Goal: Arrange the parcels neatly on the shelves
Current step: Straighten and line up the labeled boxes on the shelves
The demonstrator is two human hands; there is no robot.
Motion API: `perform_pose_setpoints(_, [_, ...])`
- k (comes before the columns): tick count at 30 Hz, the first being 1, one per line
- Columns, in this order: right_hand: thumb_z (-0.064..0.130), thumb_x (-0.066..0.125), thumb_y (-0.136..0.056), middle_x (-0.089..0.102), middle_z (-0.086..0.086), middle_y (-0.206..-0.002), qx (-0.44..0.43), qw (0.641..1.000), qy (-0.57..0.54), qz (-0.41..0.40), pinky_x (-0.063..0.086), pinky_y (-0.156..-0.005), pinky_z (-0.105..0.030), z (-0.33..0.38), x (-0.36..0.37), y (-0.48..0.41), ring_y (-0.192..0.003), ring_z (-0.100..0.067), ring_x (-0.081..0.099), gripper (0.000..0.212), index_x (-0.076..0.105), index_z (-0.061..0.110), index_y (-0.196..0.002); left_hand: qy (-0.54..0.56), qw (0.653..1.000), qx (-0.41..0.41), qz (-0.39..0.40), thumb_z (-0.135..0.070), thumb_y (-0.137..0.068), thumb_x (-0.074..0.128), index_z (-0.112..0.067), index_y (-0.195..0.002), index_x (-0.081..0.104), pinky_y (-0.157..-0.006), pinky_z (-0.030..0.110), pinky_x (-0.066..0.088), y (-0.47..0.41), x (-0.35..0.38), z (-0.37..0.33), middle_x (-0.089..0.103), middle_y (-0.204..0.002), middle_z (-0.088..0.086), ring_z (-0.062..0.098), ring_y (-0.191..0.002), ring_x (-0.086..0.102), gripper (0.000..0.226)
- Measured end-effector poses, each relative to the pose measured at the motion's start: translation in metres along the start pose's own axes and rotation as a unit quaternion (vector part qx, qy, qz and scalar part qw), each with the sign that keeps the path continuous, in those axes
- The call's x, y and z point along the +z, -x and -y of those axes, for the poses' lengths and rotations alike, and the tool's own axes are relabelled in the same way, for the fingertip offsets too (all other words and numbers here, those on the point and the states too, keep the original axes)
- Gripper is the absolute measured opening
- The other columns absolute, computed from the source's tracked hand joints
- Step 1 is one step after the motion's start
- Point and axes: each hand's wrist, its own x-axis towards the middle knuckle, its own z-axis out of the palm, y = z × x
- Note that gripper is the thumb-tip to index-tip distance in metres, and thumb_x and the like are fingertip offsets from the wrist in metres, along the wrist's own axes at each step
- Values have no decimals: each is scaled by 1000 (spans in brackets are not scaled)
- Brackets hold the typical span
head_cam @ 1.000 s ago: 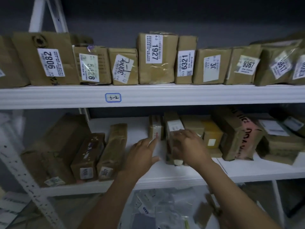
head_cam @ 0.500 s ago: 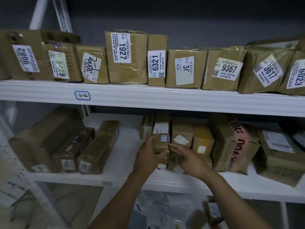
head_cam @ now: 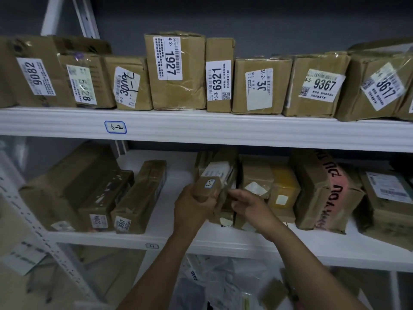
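Both hands work the lower shelf (head_cam: 178,239): left hand (head_cam: 192,208) wraps the small sticker-marked parcel (head_cam: 206,190), likely squaring it upright; right hand (head_cam: 248,203) seems to pinch its taller neighbour (head_cam: 226,158), steadying it.

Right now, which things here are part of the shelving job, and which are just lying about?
Job: left hand holding small labelled parcel; right hand; neighbouring parcels; lower shelf.
Lying about: plastic bags underneath; papers, lower left.

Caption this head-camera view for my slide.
Left hand grips a small parcel at the lower shelf; right hand holds the neighbouring parcel.
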Motion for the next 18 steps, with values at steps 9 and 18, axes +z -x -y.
perform_pose_setpoints(9, [23,66,-88,69,-1,-118,27,978,-204,15,55,-90,-38,4,43,-11,-106,-19,67,56,42,23,-138,230,968,-68,69,-39,-57,76,-33,-114,59,-87,36,55,35,-59,44,68,-112,-5,13,-101,65,60])
perform_pose_setpoints(18, [4,83,-59,71,-10,-110,16,984,-136,115,53,-90,-43,-12,54,11,-103,-28,67,73,53,13,-125,135,978,16,160,-38,-62,79,-32,-144,32,-101,26,45,38,-90,46,56,-130,-10,2,-117,55,94])
